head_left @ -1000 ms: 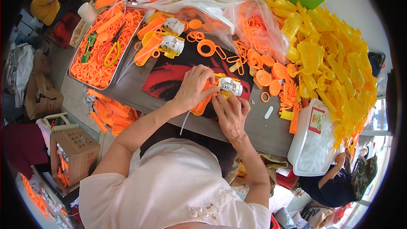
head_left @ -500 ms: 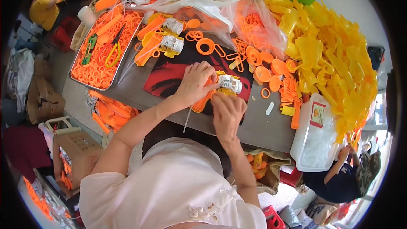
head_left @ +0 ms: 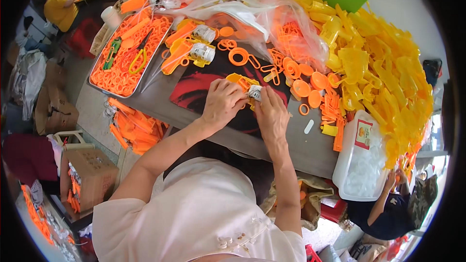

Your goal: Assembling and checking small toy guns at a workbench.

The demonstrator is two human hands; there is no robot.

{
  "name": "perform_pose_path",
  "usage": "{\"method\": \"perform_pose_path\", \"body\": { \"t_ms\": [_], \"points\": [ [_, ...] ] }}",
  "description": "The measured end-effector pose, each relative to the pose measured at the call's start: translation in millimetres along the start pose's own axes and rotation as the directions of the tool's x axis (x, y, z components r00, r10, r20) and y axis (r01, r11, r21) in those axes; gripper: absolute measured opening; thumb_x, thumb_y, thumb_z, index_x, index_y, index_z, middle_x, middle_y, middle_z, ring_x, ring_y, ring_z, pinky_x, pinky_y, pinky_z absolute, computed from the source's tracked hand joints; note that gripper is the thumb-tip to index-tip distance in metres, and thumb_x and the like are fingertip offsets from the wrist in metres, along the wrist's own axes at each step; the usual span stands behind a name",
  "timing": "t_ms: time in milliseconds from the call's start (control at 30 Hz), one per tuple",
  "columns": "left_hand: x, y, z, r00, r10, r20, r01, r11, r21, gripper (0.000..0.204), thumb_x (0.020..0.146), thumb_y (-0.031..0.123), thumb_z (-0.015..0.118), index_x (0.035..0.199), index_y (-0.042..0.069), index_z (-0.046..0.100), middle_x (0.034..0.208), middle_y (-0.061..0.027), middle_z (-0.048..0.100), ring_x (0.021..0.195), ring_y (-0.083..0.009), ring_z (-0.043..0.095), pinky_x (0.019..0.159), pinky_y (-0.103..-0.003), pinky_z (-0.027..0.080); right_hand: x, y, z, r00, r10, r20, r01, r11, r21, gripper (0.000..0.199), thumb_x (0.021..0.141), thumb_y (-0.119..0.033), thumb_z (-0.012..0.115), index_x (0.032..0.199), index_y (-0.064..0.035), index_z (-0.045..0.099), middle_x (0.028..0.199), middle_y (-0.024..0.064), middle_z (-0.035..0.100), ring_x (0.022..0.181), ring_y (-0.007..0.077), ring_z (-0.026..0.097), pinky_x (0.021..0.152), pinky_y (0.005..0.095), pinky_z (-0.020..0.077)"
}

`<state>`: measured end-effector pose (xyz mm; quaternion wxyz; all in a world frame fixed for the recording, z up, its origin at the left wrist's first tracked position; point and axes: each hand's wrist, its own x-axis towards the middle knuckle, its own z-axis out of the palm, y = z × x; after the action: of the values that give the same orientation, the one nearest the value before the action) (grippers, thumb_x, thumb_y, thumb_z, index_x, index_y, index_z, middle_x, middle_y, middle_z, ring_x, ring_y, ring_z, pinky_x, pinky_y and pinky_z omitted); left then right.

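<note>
Between both hands (head_left: 247, 106), yellow-orange plastic piece (head_left: 241, 81)

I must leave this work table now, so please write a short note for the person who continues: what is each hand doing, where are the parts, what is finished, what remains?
Left hand: closed on the yellow and orange toy bundle, pressing it on the dark mat.
Right hand: pinching the small white wrapped piece at the bundle's right end.
Parts: orange rings in the metal tray; yellow parts pile on the right; loose orange discs beside it.
Done: two wrapped bundles lie behind the mat.
Left: the bundle in hand is not yet put down; many loose parts remain.
</note>
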<state>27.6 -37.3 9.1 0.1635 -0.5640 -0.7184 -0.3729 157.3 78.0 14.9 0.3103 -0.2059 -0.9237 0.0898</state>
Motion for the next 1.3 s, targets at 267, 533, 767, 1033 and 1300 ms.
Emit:
{"method": "perform_pose_path", "body": {
  "t_ms": [267,533,767,1033,1300],
  "points": [
    [4.4,1.5,-3.9,0.999,-0.028,0.041,0.027,0.999,0.033,0.020,0.071,0.013,0.080,0.087,0.010,0.067,0.094,-0.0002,0.057,0.090,-0.0224,0.055,0.089,-0.040,0.040,7.4,-12.8,-9.6,0.995,-0.069,-0.066,0.052,0.972,-0.228,0.034,0.081,-0.011,0.072,0.112,-0.0032,0.064,0.116,0.0114,0.067,0.101,0.0291,0.067,0.080,0.0363,0.0567],
    [11.9,10.2,-10.2,0.991,-0.094,0.095,0.088,0.994,0.071,0.029,0.071,0.012,0.079,0.098,0.010,0.067,0.108,-0.0026,0.055,0.100,-0.0232,0.052,0.093,-0.041,0.038,11.2,2.1,-6.3,0.979,0.158,-0.130,-0.149,0.986,0.075,0.032,0.081,-0.011,0.076,0.111,-0.0056,0.068,0.115,0.0087,0.070,0.078,0.0213,0.072,0.066,0.0306,0.0561],
    [15.1,9.7,-7.7,0.991,-0.066,0.117,0.055,0.994,0.095,0.031,0.071,0.011,0.078,0.099,0.010,0.068,0.109,-0.0042,0.054,0.101,-0.0243,0.051,0.093,-0.041,0.038,12.2,6.7,-6.3,0.984,0.170,-0.053,-0.162,0.978,0.128,0.034,0.082,-0.012,0.075,0.114,-0.0054,0.068,0.116,0.0096,0.070,0.075,0.0203,0.072,0.066,0.0306,0.0562],
    [14.3,15.1,-9.2,0.989,0.087,0.120,-0.114,0.963,0.243,0.024,0.078,0.014,0.067,0.101,0.010,0.069,0.110,-0.0042,0.055,0.103,-0.0238,0.052,0.095,-0.041,0.040,13.7,4.8,-8.2,0.990,0.101,-0.101,-0.094,0.993,0.071,0.031,0.080,-0.010,0.073,0.110,-0.0039,0.066,0.115,0.0105,0.068,0.096,0.0288,0.068,0.073,0.0367,0.0570],
    [17.3,17.4,-7.7,0.857,0.268,0.441,-0.478,0.734,0.482,0.021,0.081,0.015,0.061,0.099,0.006,0.067,0.123,-0.0093,0.054,0.111,-0.0263,0.052,0.101,-0.043,0.041,-0.3,0.5,8.6,0.985,-0.047,-0.164,0.026,0.992,-0.126,0.035,0.078,-0.004,0.073,0.112,-0.0050,0.067,0.117,0.0094,0.067,0.108,0.0295,0.066,0.084,0.0378,0.0560]
  ]
}}
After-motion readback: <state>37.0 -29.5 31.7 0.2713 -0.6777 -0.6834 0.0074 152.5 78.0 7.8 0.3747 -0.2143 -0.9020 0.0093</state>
